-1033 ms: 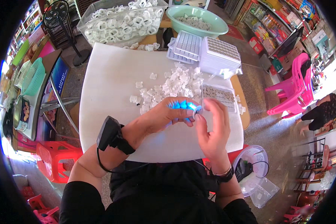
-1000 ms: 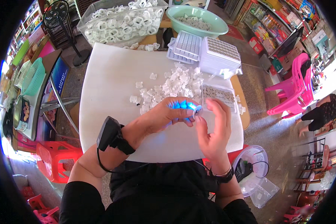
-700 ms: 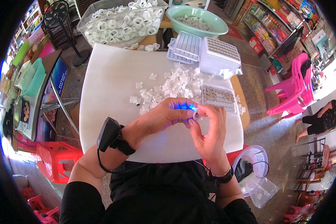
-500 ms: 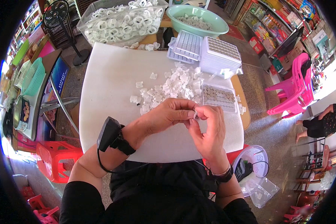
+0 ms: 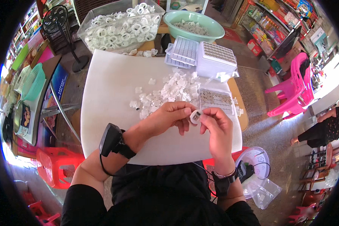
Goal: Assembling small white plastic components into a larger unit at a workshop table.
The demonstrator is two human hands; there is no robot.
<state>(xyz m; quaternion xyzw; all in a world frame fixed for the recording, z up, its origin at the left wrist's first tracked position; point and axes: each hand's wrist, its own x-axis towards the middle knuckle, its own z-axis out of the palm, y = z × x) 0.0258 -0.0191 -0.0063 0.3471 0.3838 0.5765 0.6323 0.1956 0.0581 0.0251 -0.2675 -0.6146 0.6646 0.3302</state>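
Over the near part of the white table [image 5: 113, 86], a small white plastic ring [image 5: 192, 117] with a dark spot in its middle is between my hands. My left hand [image 5: 172, 116] pinches its left side with thumb and forefinger. The fingertips of my right hand [image 5: 217, 126] close on its right edge. Just beyond my hands lies a loose pile of small white plastic pieces [image 5: 177, 90]. To its right is a shallow clear tray [image 5: 229, 111], partly filled with rows of small round greyish pieces [image 5: 214, 96].
At the far right of the table stand a stack of trays [image 5: 216, 69] and several white trays [image 5: 185, 49]. Beyond are a clear bin [image 5: 84, 35] of white rings and a green basin [image 5: 220, 33]. Red stools [image 5: 54, 165], pink chairs [image 5: 299, 86] and another person [image 5: 324, 128] are around.
The white ring has turned so its round face shows, and my hands have moved slightly apart around it. My right fingers have straightened a little. The view has shifted slightly.
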